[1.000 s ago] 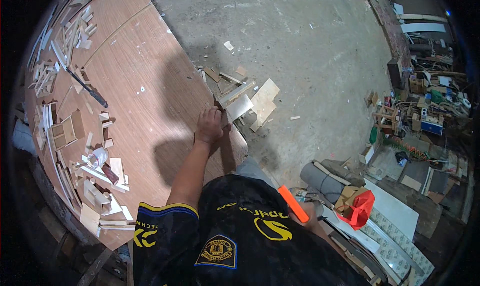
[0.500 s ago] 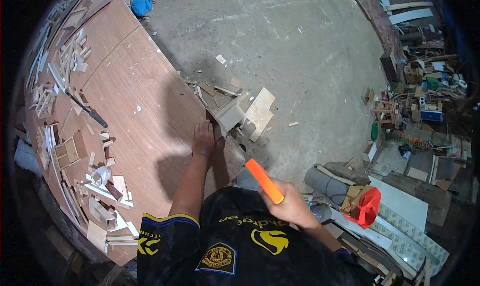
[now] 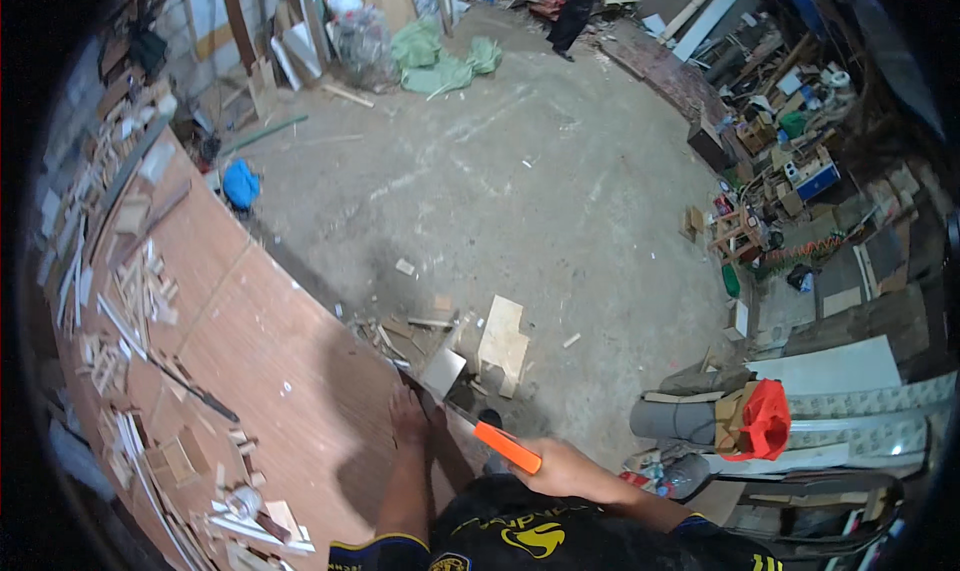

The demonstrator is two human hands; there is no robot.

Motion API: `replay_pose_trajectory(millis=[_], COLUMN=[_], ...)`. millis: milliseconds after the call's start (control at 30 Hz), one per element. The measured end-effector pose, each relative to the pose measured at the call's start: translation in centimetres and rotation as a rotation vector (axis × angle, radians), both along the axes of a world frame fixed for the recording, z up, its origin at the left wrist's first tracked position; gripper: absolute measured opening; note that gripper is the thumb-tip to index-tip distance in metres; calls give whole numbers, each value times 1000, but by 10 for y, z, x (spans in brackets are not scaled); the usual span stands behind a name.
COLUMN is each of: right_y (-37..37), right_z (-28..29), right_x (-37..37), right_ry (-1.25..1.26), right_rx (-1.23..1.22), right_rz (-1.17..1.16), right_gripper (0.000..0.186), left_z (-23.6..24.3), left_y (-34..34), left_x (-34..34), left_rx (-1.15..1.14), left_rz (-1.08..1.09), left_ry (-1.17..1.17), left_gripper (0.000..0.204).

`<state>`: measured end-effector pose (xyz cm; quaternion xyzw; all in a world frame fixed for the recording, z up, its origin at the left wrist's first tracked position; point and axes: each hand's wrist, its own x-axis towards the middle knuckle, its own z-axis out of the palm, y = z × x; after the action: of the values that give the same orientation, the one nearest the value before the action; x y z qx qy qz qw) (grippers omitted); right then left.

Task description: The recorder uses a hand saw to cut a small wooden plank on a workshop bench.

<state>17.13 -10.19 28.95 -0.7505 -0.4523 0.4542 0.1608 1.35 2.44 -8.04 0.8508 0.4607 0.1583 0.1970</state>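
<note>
My left hand lies at the edge of the wooden worktop, fingers extended beside a thin, pale board at that edge. My right hand grips an orange-handled tool, held pointing toward my left hand; a narrow metallic part reaches from the handle toward the worktop edge, its tip unclear. Offcuts lie on the concrete floor just beyond.
Wood pieces, a black bar tool and a jar line the worktop's left. A blue bag sits past it. Rolls and a red bag lie right. Another person's dark-trousered leg shows at the back.
My view has tilted up, revealing the back wall and another person's leg. My right hand has risen from beside my body, bringing the orange-handled tool toward my left hand.
</note>
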Motion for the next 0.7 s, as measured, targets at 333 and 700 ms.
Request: replay_pose_trajectory(millis=[333,700], right_y=[-8,-13], right_z=[0,7], right_x=[19,19], right_ry=[-31,-1], right_rx=[33,-38], right_rz=[44,39], right_gripper=[25,33], left_z=[17,34], left_y=[14,9], left_x=[4,40], left_rx=[-34,51], left_rz=[3,474], left_ry=[53,527], left_gripper=[46,20])
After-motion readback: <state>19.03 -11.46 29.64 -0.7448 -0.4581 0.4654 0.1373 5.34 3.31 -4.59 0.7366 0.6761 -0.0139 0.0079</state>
